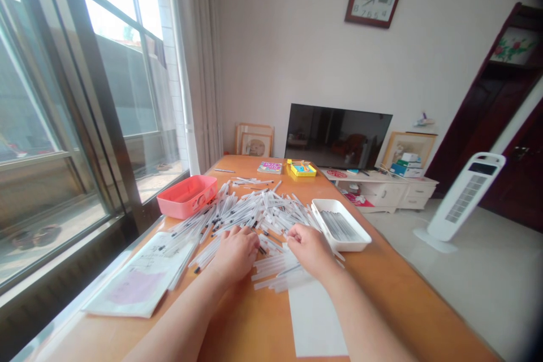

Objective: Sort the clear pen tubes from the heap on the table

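A wide heap of clear plastic pen barrels (271,206), some with black ends, lies across the table in front of me. My left hand (237,248) is closed at the near edge of the heap, its fingers curled down among the pens; what they grip is hidden. To its right, my right hand (309,246) is closed with thumb and fingers pinched together, and I cannot make out what is between them. Several loose translucent barrels (271,272) lie between and below the hands. Under my right wrist runs a white sheet of paper (316,319).
A white tray (363,246) holding thin grey sticks stands right of the heap. A red plastic basket (178,206) sits at the left, with a printed plastic packet (136,283) nearer me. Farther back are a yellow box (303,169) and a pink booklet (270,167).
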Available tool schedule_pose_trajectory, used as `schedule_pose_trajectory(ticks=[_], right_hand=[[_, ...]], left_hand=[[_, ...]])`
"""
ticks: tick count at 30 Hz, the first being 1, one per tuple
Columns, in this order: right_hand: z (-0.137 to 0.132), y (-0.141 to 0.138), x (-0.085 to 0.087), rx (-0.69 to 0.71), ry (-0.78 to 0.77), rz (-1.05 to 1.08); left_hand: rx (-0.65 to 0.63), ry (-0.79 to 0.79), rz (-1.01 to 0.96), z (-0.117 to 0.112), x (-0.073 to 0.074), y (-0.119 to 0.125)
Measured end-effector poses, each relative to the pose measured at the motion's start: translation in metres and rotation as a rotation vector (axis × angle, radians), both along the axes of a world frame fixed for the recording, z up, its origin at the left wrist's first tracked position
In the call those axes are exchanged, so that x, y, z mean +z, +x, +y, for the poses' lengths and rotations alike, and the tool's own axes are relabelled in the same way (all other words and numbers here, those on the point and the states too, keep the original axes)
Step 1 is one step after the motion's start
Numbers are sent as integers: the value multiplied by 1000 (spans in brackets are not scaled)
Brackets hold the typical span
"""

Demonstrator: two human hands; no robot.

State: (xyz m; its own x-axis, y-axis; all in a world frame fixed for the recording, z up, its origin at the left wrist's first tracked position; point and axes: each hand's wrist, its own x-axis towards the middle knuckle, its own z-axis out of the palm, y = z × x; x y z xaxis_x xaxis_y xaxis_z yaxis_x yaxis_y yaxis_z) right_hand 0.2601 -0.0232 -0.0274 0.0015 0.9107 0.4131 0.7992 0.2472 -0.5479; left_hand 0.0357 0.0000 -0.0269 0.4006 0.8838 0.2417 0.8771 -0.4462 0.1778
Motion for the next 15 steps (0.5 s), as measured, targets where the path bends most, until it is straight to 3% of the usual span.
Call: schedule_pose_trajectory(ticks=[6,15], right_hand=[[1,4,1,8,-29,-1],[1,-2,-8,132,-57,-93]], left_hand=[[-112,-14,-29,-4,3,1],[-110,-12,-17,-6,4,5]])
